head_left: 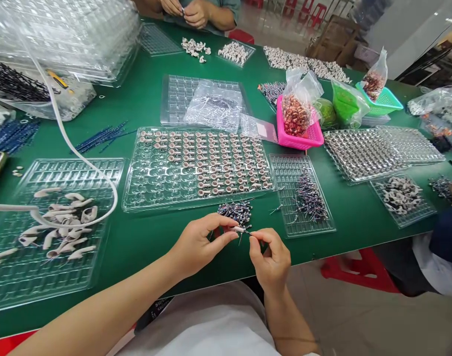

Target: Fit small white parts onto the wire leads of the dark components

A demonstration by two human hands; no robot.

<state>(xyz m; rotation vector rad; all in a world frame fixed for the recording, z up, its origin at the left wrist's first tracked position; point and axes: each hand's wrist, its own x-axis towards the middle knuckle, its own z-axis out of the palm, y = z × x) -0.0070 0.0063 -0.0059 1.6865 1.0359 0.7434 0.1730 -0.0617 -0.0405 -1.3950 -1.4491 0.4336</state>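
Note:
Near the table's front edge, my left hand (205, 242) pinches a small white plastic piece (239, 229) between thumb and fingertips. Facing it, my right hand (270, 254) has thumb and forefinger closed on a thin dark wire end (248, 233) that meets the white piece. Just behind the hands lies a pile of small dark wired components (235, 211). Beyond it is a clear tray (148, 190) partly filled with rows of white pieces. To the right, another clear tray (289, 217) holds a heap of wired components (310, 198).
Curved white shells (65, 225) lie on a left tray, with a white cable (61, 123) looping over it. A pink basket (303, 142) stands behind right. Stacked clear trays (70, 39) rise at back left. Other people's hands (196, 14) are across the table and at far right.

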